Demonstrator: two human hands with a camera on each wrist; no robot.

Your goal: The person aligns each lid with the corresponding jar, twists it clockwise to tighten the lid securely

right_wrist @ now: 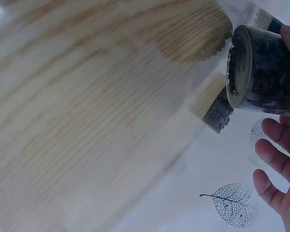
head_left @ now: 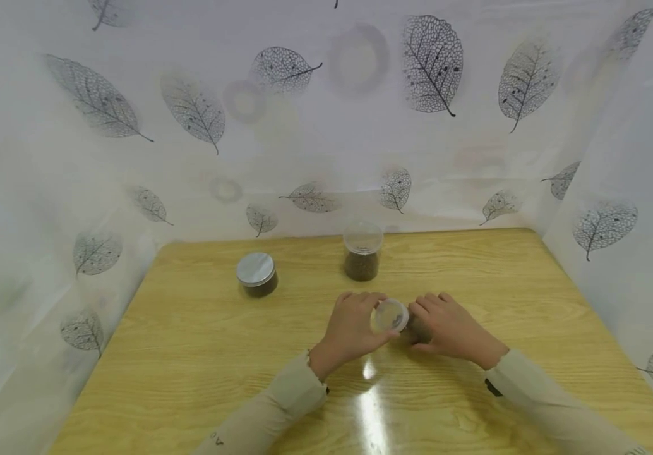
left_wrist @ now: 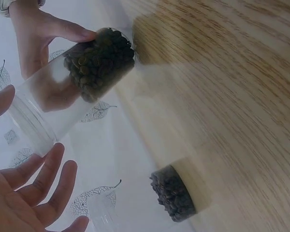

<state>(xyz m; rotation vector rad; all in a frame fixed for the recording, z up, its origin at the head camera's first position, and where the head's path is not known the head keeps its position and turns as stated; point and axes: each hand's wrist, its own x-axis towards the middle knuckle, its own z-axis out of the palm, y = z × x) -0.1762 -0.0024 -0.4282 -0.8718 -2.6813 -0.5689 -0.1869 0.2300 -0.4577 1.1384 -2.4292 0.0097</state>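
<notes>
A clear jar (left_wrist: 100,60), part filled with dark coffee beans, is tilted on its side between both hands, close over the table. My left hand (head_left: 355,328) holds its clear lid (head_left: 390,315), thumb on one side and fingertips on the other. Around the bean-filled body, my right hand (head_left: 446,328) grips with the thumb opposite the fingers. The base of this jar (right_wrist: 241,67) faces the right wrist camera. Behind the hands stands a second clear jar (head_left: 362,259), upright, dark contents in its lower part.
To the back left sits a low jar with a silver lid (head_left: 256,270). The wood-grain table (head_left: 201,360) ends at the back against a pale sheet (head_left: 315,139) printed with leaves, which also hangs along both sides.
</notes>
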